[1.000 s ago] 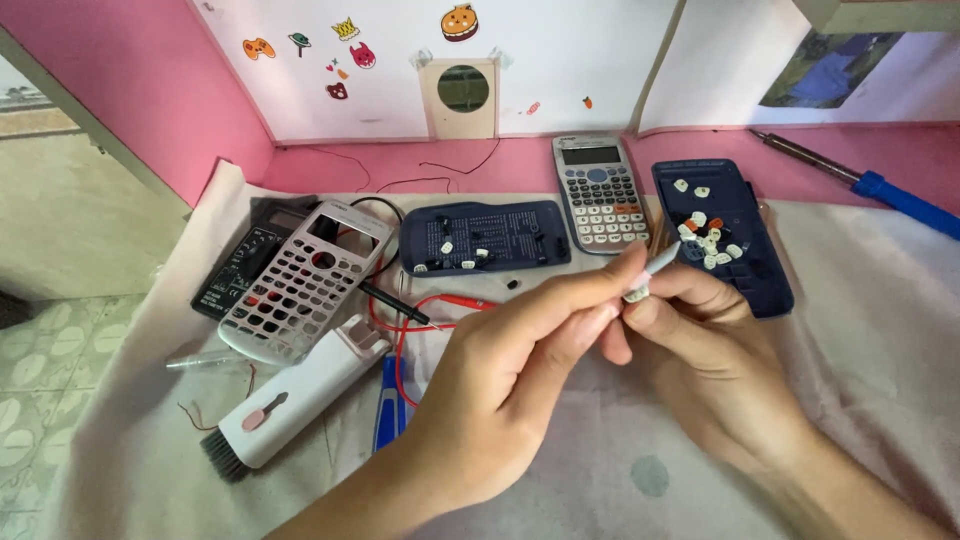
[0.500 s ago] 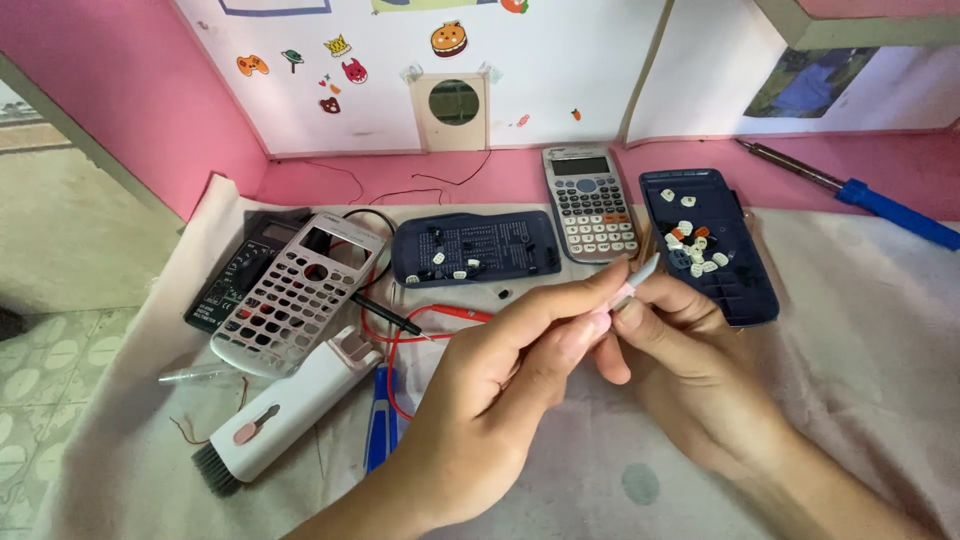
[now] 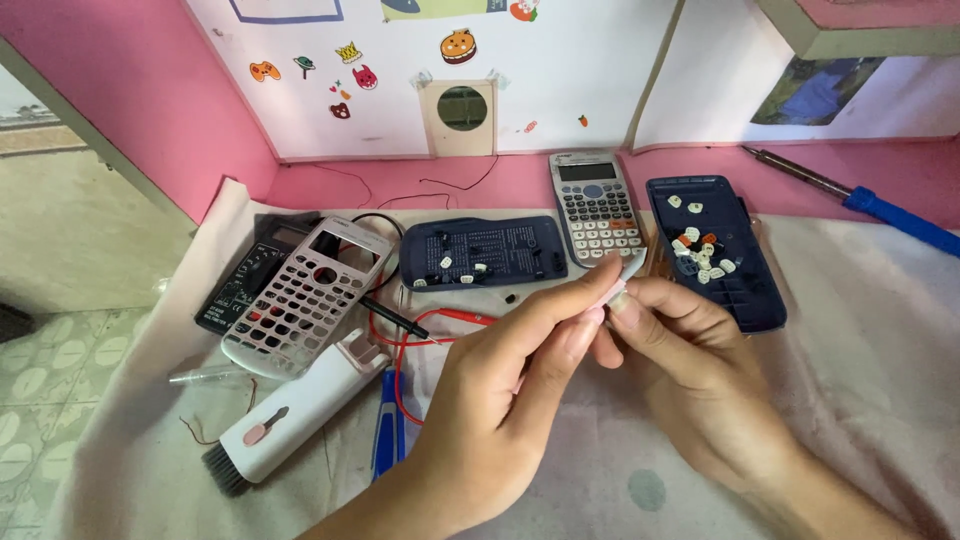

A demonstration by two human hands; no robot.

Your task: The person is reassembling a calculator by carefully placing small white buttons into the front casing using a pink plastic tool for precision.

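Near the middle of the bench (image 3: 860, 330), over the pale cloth (image 3: 130, 400), both hands meet on one tiny job. The left hand (image 3: 500, 400) reaches in with forefinger and thumb pinched on a small whitish piece (image 3: 628, 272), and the right hand (image 3: 690, 350) closes its fingers (image 3: 650, 305) on the same piece from the other side. What the piece is, I cannot tell; it is too small and mostly covered.

Look at the spread around them. Far of the hands lies a whole grey calculator (image 3: 596, 207), keys in place. To its right, a dark blue shell (image 3: 720, 255) holds a heap of loose key caps (image 3: 697, 252). To its left, a second dark blue back cover (image 3: 480, 252) has a few caps scattered on it. Further left, a grey front frame (image 3: 305, 297) sits empty, every key hole open. So by my read the stripping-down is done, and refitting the keys is left. Red wire (image 3: 420, 335), a white brush tool (image 3: 295, 410) and a blue-handled soldering iron (image 3: 870, 203) lie unused.
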